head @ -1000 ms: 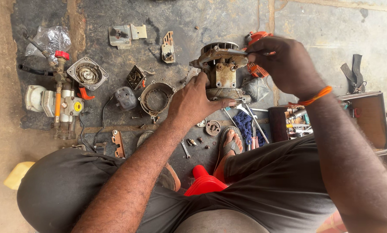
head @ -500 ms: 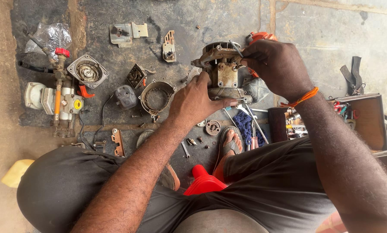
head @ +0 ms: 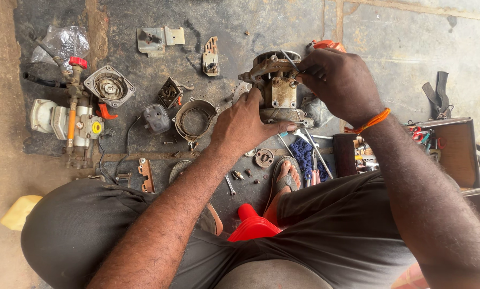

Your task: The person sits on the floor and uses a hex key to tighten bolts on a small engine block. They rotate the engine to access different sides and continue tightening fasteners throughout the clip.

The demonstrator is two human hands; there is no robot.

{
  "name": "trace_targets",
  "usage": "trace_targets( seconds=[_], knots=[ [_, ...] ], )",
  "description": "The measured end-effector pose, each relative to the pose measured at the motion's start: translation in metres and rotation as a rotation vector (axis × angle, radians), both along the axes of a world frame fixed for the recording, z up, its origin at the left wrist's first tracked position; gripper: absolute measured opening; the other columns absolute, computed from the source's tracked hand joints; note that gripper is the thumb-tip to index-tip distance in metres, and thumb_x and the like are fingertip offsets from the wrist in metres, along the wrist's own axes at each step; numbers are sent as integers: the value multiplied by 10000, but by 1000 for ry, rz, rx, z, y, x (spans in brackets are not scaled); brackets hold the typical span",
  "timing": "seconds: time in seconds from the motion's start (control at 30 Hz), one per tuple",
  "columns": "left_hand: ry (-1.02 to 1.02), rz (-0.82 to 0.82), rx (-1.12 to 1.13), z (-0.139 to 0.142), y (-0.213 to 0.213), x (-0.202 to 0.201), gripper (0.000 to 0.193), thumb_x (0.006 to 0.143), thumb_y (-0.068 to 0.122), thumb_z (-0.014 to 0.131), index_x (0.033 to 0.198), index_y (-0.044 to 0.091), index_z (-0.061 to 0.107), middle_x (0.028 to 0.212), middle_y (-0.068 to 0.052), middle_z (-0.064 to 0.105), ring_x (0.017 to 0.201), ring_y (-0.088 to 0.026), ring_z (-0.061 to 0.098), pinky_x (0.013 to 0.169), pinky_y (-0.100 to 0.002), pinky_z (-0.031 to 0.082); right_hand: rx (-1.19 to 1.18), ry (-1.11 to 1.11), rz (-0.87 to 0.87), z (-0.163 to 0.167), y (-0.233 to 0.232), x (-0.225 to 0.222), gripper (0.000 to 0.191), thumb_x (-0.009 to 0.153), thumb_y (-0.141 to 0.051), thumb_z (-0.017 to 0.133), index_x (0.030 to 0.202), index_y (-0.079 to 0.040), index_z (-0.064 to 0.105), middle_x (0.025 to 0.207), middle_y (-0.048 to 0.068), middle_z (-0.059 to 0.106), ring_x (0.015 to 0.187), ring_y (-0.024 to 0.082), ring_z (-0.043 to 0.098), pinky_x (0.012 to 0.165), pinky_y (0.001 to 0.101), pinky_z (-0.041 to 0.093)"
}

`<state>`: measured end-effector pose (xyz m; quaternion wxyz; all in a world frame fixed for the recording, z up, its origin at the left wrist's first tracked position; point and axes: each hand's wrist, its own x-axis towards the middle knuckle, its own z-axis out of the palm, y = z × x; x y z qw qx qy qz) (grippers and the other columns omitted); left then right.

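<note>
I see the small engine block (head: 276,88) standing on the dark floor (head: 240,32), a little above the middle of the view, at about 12 o'clock from my knees. It is grey metal with a beige square face toward me and a round flange on top.

My left hand (head: 245,126) sits at 7 o'clock of the block. The fingers are spread and bent, and the thumb and fingertips press on the lower edge of the block, so the hand steadies it more than it closes around it. My right hand (head: 339,83) is at 3 o'clock of the block. Its fingers are pinched closed on a thin metal tool (head: 289,60), whose tip lies on the top of the block. An orange band (head: 369,122) goes around this wrist.

At 9 o'clock of the block lie a round metal ring housing (head: 195,119), a small grey cap (head: 155,118) and a black finned part (head: 170,92). Further at 9 o'clock I see a round recoil cover (head: 109,85) and a pump unit with orange and yellow pieces (head: 71,126). At 11 o'clock there is a flat bracket (head: 210,56) and a grey plate (head: 151,40).

At 6 o'clock of the block, small bolts (head: 240,174) and a round washer part (head: 264,158) lie near my sandalled foot (head: 285,179), with a blue cloth (head: 304,155) just beside it. A red funnel (head: 250,227) stands between my legs. At 4 o'clock an open brown toolbox (head: 459,152) holds hand tools.
</note>
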<state>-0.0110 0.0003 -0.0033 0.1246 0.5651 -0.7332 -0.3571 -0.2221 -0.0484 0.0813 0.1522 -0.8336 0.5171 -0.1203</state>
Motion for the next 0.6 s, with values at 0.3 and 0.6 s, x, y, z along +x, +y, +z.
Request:
trace_targets(
  seconds=[0.3,0.6],
  knots=[
    [3,1,-15,-3,-1,-1,1113,711,900,627,1300,-36,495,1071,-229,662,974,-343,747,712,-484,664,-118,213,44,4,2,7,183,998,-265,762,1126,-134,772,951,74,770,748,235,741,663,404,586],
    [-10,-1,32,-4,-1,0,1101,688,902,626,1277,-19,490,1077,-223,658,950,-326,747,653,-472,670,162,86,161,7,6,-4,133,1010,-193,670,1100,-130,744,979,46,790,862,172,771,789,348,625]
  ],
)
